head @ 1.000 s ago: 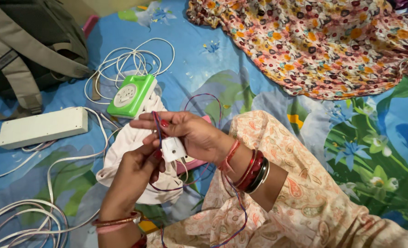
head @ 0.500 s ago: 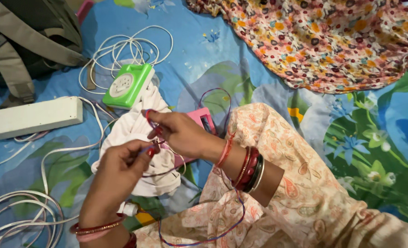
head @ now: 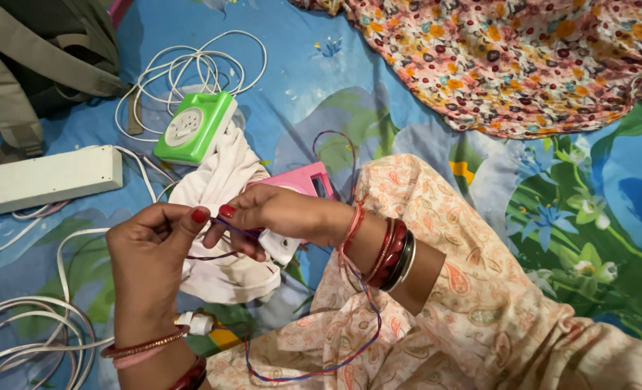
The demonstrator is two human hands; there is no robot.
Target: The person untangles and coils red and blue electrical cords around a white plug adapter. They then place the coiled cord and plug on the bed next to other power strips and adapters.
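1. Left hand [head: 151, 253] closed, thumb and forefinger pinched on the thin red and blue wires [head: 223, 232]; wrist raised, bangles low on the forearm.
2. Right hand [head: 281, 215] closed too, fingertips nipping the same wires just beside the left thumb; small white plug [head: 280, 247] tucked under the palm, touching the fingers.
3. Wires stretched short between the two pinches, then trailed down past the right wrist and looped over the patterned lap [head: 314, 372].
4. White cloth [head: 223, 274] spread directly beneath both hands; pink box [head: 303, 180] half hidden behind the right hand.
5. Green socket box [head: 194, 126] up and to the left, resting on the cloth's edge, white cable [head: 191, 72] coiled behind it.
6. White power strip [head: 46, 177] lay well apart at far left on the blue floral sheet [head: 321, 87]; grey backpack [head: 32, 58] in the top left corner.
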